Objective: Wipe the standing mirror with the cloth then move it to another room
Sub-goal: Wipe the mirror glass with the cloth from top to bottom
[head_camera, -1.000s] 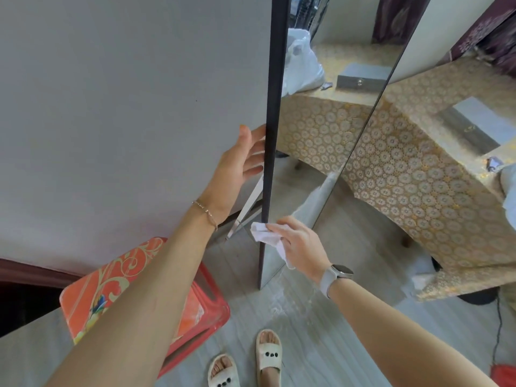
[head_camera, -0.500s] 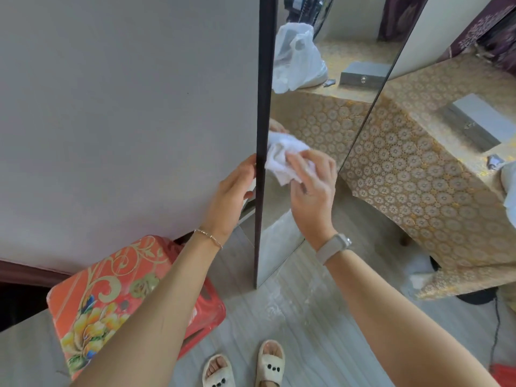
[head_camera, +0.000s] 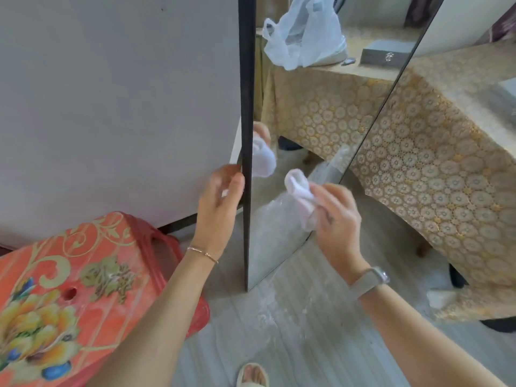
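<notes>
Mirror (head_camera: 293,113) glass glossy w/ matt dark frame; cloth (head_camera: 301,194) soft white fabric.

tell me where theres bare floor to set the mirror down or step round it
Bare floor runs between the mirror's foot, the tablecloth edge and the sandalled foot. It is crowded left of the dark frame, where the red stool sits close beside it.
</notes>
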`<move>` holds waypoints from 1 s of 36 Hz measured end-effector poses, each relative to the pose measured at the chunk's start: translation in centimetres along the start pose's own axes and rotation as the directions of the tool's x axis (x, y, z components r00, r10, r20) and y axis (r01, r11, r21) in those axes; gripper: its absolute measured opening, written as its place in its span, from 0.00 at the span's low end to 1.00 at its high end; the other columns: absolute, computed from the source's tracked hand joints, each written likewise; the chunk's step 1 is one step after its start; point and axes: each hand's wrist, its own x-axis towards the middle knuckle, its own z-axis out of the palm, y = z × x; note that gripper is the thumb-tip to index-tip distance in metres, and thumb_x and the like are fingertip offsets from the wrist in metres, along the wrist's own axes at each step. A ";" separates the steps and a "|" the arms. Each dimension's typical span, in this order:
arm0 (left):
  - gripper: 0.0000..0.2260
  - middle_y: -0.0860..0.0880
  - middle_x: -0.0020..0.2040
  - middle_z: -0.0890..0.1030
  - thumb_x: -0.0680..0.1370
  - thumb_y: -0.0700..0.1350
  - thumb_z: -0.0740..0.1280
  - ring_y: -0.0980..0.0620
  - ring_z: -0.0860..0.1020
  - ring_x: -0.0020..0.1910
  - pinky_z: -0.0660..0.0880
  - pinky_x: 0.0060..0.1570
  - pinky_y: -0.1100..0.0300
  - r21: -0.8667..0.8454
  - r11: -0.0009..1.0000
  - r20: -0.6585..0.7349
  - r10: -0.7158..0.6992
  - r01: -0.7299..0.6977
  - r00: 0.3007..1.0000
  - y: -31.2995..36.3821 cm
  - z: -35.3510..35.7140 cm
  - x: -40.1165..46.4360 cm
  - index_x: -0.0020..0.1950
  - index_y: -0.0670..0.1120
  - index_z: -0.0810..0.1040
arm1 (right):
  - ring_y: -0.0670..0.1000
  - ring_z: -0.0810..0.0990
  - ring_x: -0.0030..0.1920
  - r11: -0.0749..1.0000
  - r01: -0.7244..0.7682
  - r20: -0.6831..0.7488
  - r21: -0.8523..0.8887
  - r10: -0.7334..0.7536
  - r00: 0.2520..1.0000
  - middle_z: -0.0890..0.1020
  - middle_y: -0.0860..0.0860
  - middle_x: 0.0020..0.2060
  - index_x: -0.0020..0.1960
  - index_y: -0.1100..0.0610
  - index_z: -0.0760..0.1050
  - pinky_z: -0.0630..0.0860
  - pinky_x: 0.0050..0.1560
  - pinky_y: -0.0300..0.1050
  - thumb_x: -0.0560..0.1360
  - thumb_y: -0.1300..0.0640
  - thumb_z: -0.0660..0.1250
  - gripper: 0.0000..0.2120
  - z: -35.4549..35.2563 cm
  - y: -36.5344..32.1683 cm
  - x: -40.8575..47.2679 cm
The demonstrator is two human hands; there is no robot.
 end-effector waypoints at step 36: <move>0.07 0.62 0.42 0.80 0.79 0.44 0.59 0.68 0.77 0.42 0.72 0.45 0.74 -0.052 0.864 0.164 0.503 -0.501 0.849 -11.0 1.4 2.6 0.50 0.56 0.74 | 0.50 0.70 0.49 0.961 0.265 0.242 -0.080 -0.239 0.940 0.72 0.50 0.46 0.49 0.60 0.81 0.66 0.50 0.32 0.71 0.67 0.55 0.17 2.9 8.8 -4.4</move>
